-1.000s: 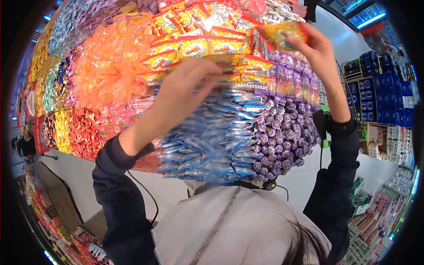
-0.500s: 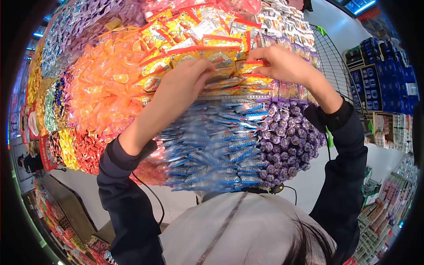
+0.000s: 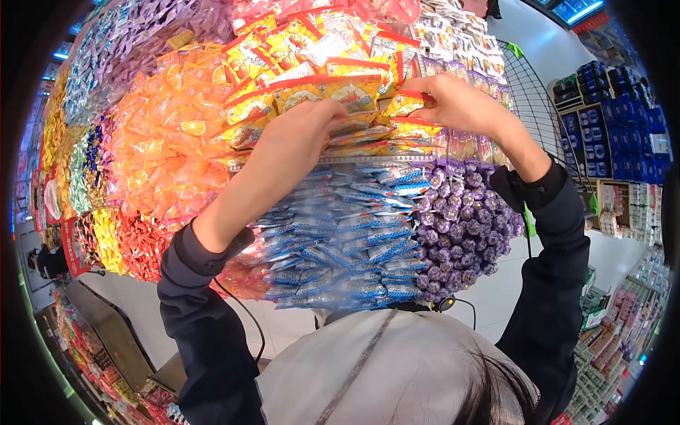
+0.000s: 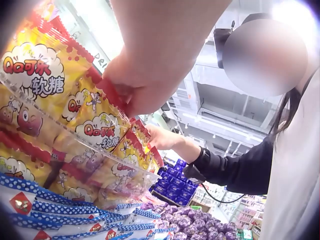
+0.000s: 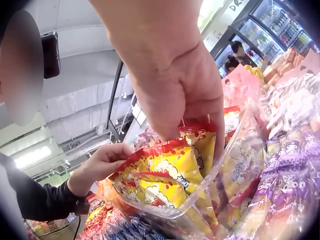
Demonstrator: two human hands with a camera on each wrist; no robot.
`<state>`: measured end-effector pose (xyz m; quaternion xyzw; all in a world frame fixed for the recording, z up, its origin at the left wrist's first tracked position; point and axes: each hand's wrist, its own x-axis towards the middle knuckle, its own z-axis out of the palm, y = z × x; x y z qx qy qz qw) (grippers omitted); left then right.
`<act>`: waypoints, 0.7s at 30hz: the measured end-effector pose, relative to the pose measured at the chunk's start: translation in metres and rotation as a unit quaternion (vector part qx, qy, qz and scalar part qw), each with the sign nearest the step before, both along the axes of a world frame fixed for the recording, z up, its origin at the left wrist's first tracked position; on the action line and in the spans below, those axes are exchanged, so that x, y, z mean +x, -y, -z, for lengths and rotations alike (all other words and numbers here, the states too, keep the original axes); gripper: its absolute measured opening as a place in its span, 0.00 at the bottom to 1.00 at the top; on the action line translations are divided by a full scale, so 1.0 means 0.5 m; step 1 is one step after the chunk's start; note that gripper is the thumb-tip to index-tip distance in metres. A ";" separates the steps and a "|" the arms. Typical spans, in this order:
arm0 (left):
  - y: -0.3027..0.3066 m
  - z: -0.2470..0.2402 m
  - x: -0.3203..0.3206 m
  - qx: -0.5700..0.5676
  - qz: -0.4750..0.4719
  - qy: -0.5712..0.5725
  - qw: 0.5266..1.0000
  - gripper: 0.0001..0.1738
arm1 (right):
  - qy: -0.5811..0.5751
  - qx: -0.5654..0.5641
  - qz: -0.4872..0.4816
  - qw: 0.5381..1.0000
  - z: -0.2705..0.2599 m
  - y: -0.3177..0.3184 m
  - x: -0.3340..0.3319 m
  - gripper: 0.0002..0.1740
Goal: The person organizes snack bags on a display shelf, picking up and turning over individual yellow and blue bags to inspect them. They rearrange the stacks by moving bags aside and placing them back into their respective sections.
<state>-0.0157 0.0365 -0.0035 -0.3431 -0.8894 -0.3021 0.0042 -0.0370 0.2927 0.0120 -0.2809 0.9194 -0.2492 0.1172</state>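
Yellow bags of gummy candy [image 3: 304, 95] with red top seams stand packed in rows in a clear plastic bin [image 5: 172, 212]. My left hand [image 3: 290, 145] reaches over the front rows from the left. Its thumb and curled fingers pinch the red top seam of a gummy bag [image 4: 102, 127], as the left wrist view shows. At the right end of the rows is my right hand [image 3: 460, 106]. Its thumb and fingers grip the red top edge of another gummy bag [image 5: 200, 145], low among its neighbours. The fingertips are partly hidden behind the bags.
Orange-wrapped candies [image 3: 173, 127] lie left of the bin. Blue-and-white packets [image 3: 340, 241] fill the section in front, beside purple-wrapped candies [image 3: 460, 227]. A wire cart [image 3: 535, 106] stands at the right, with shelves of blue packages [image 3: 623, 134] beyond.
My right hand has lowered a gummy bag from the upper right into the right end of the bin. My left hand has stayed over the front rows. Little has moved in the last half second.
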 end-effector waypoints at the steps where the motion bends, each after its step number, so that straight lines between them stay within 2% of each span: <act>1: 0.000 -0.001 0.001 -0.001 0.000 -0.002 1.000 0.08 | 0.006 0.010 0.013 1.000 -0.007 0.000 0.001 0.21; 7: 0.000 -0.002 0.002 -0.002 0.003 -0.014 1.000 0.08 | -0.030 -0.061 0.017 0.998 -0.003 -0.019 -0.018 0.14; 11: 0.000 0.000 0.002 0.001 0.000 -0.018 1.000 0.08 | 0.062 -0.066 0.050 0.995 -0.006 -0.031 -0.055 0.11; 17: 0.001 -0.002 0.003 0.004 -0.002 -0.013 1.000 0.07 | -0.054 -0.107 0.036 0.992 0.010 -0.035 -0.097 0.11; 20: 0.001 0.000 0.002 0.001 -0.001 -0.019 1.000 0.07 | -0.130 -0.073 0.074 0.986 0.022 -0.021 -0.107 0.11; 21: 0.001 0.000 0.001 -0.003 -0.001 -0.022 1.000 0.07 | -0.121 -0.065 0.079 0.987 0.027 -0.016 -0.108 0.11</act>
